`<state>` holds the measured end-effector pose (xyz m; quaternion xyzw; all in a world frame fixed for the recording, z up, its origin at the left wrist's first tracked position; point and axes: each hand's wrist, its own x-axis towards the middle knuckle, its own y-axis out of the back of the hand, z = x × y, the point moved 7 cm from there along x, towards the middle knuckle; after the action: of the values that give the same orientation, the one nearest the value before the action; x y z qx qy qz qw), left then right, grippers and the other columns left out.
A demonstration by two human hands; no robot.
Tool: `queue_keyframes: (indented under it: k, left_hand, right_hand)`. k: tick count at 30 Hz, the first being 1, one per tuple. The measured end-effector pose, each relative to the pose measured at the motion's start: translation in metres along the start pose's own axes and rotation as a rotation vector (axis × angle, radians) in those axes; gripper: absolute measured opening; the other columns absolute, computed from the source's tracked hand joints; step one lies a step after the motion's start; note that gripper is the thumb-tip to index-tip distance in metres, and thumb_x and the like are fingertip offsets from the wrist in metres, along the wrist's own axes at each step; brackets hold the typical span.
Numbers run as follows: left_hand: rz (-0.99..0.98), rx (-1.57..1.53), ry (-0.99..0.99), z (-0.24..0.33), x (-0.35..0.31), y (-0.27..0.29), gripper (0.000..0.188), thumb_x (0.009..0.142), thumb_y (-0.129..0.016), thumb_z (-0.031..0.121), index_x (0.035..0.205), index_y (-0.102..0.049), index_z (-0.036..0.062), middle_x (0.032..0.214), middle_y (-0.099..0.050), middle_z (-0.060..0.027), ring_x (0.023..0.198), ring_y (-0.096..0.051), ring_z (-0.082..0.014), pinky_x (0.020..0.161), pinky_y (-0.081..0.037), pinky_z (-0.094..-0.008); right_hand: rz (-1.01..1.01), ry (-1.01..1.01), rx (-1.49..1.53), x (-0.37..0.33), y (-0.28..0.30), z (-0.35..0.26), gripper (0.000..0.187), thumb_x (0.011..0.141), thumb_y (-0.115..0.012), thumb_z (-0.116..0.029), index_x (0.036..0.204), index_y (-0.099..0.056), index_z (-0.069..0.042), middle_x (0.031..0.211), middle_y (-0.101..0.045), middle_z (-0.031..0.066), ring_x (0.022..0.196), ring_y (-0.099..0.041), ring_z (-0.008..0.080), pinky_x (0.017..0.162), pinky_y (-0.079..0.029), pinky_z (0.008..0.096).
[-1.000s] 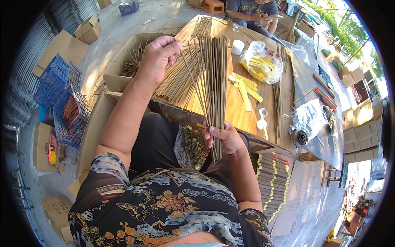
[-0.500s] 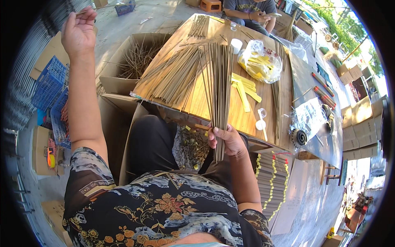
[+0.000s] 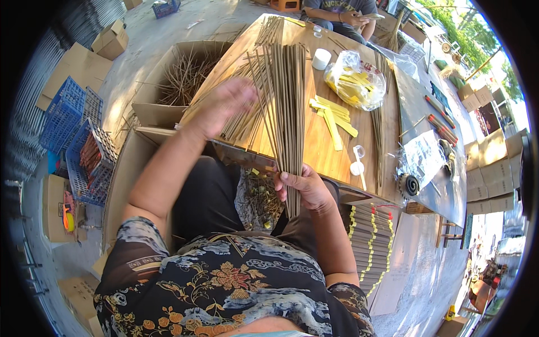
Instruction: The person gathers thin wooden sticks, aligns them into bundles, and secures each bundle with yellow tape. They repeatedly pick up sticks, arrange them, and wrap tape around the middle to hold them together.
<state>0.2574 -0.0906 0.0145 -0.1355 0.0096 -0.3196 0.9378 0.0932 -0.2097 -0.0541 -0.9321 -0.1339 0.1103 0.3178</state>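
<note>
Your right hand (image 3: 306, 188) is closed around the lower end of a bundle of thin brown incense sticks (image 3: 289, 112), pinching them together just off the near edge of the wooden table (image 3: 325, 146). Gripped at that one point, the sticks fan outward and lie flat on the tabletop, and a short tail of them pokes down below your fist toward your lap. Holding them at the base looks like the way to keep the ends level while the far ends spread where you can see them.

Your left hand (image 3: 222, 106) is over the left side of the fan with the fingers loosely spread. It is blurred, so I cannot tell whether it presses on the sticks, has a few pinched, or only hovers above them.

To the right of the fan lie loose yellow paper strips (image 3: 334, 115), and beyond them a clear plastic bag (image 3: 353, 78) stuffed with more yellow pieces, with a small white tub (image 3: 321, 58) beside it. At your left, an open cardboard box (image 3: 179, 76) holds a jumble of loose sticks. Blue plastic crates (image 3: 76, 129) stand further left on the floor.

Under the table edge, between your knees, something dark and speckled (image 3: 258, 199) sits half hidden; I cannot make out what it is. Stacked wrapped bundles (image 3: 373, 241) with yellow bands are partly cut off by your right arm. Another person (image 3: 337, 11) at the far end of the table is cropped by the rim.
</note>
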Motion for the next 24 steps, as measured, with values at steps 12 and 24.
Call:
queue_keyframes:
  k: [12, 24]
  left_hand:
    - [-0.096, -0.646, 0.202, -0.028, -0.03, -0.08, 0.028, 0.084, -0.043, 0.005, 0.108, -0.048, -0.0075, 0.105, -0.056, -0.02, 0.097, -0.057, -0.0279, 0.088, -0.046, -0.04]
    - [-0.151, -0.777, 0.196, -0.029, -0.034, -0.08, 0.044, 0.083, -0.036, 0.012, 0.119, -0.036, -0.013, 0.115, -0.05, -0.0227, 0.108, -0.049, -0.0318, 0.097, -0.038, -0.0443]
  right_hand:
    - [-0.138, -0.057, 0.059, -0.007, -0.021, 0.008, 0.036, 0.09, -0.047, -0.026, 0.114, -0.045, 0.002, 0.082, -0.059, 0.0114, 0.065, -0.058, 0.0157, 0.061, -0.048, 0.0263]
    - [-0.232, -0.047, 0.221, -0.011, -0.028, 0.008, 0.042, 0.09, -0.044, -0.037, 0.106, -0.046, 0.002, 0.087, -0.059, 0.0188, 0.072, -0.06, 0.0239, 0.064, -0.051, 0.0331]
